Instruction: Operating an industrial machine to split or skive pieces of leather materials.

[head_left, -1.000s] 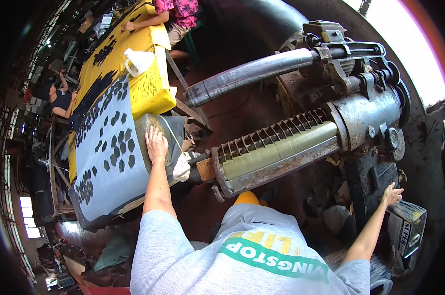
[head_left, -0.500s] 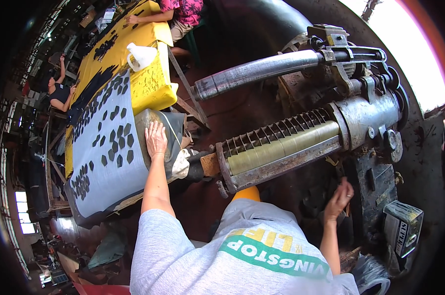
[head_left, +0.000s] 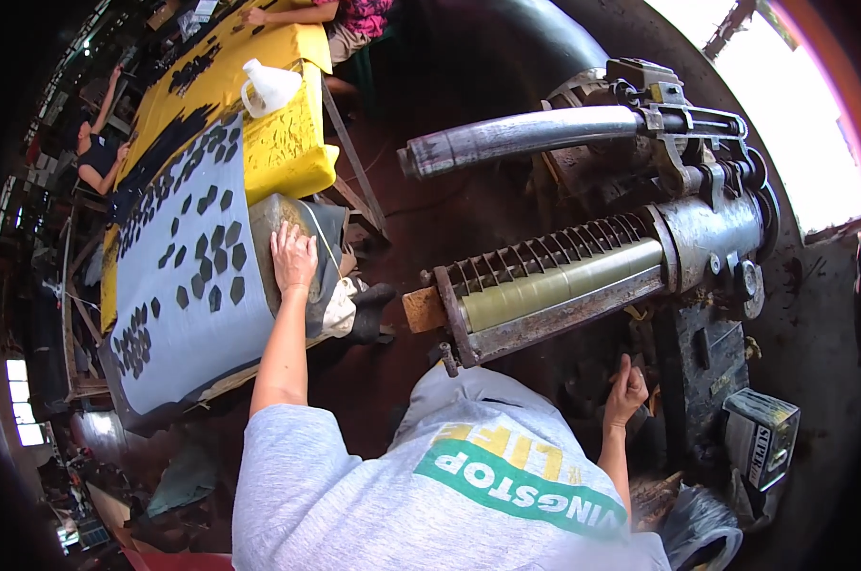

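My left hand (head_left: pixel 294 257) lies with fingers spread on a worn grey-brown pad (head_left: pixel 276 211) at the near end of the work table. A pale cord runs over that end, and a crumpled whitish cloth (head_left: pixel 339 306) hangs just right of my wrist. Left of the hand is a grey sheet (head_left: pixel 178 328) carrying many black five- and six-sided pieces (head_left: pixel 202 266). My right hand (head_left: pixel 625 392) hangs in the air below the machine, thumb up and fingers half curled, with nothing visible in it. Before me stands the machine with a yellowish-green roller (head_left: pixel 564 283) beneath a row of metal fins.
A curved metal arm (head_left: pixel 525 138) juts above the roller. On the table's yellow covering (head_left: pixel 283 143) stands a white jug (head_left: pixel 271 88). One person sits at the far end, and another person (head_left: pixel 95 157) is at far left. A boxy battery (head_left: pixel 762 438) sits at right.
The view has shifted, and I stand slightly farther from the table's far end. My left hand stays on the pad; my right hand has dropped lower and left, its thumb now raised.
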Tool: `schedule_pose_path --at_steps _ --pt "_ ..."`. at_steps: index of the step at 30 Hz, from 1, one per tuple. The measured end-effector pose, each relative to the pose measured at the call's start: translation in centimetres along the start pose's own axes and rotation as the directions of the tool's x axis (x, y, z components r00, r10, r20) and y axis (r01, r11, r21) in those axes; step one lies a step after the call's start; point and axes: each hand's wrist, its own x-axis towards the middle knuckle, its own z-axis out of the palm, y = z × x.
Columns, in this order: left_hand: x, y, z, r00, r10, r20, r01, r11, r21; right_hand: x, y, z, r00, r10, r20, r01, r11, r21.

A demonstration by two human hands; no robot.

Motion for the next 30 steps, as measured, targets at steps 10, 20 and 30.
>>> schedule_pose_path --at_steps 10,20,30 --pt "0.3 -0.1 -1.0 1.000 -0.012 0.011 0.013 0.998 -0.067 3.1 -18.7 -1.3 0.888 -0.427 -0.168 0.408 0.903 -0.136" --pt "0.2 -0.1 -1.1 0.999 -0.024 -0.034 0.018 0.987 -0.162 1.3 -26.2 1.9 0.698 -0.582 0.417 0.695 0.692 -0.196" --pt "0.0 -0.5 -0.9 0.998 -0.032 -0.055 0.019 0.973 -0.232 1.9 -29.6 4.7 0.468 -0.506 0.725 0.845 0.495 -0.200"
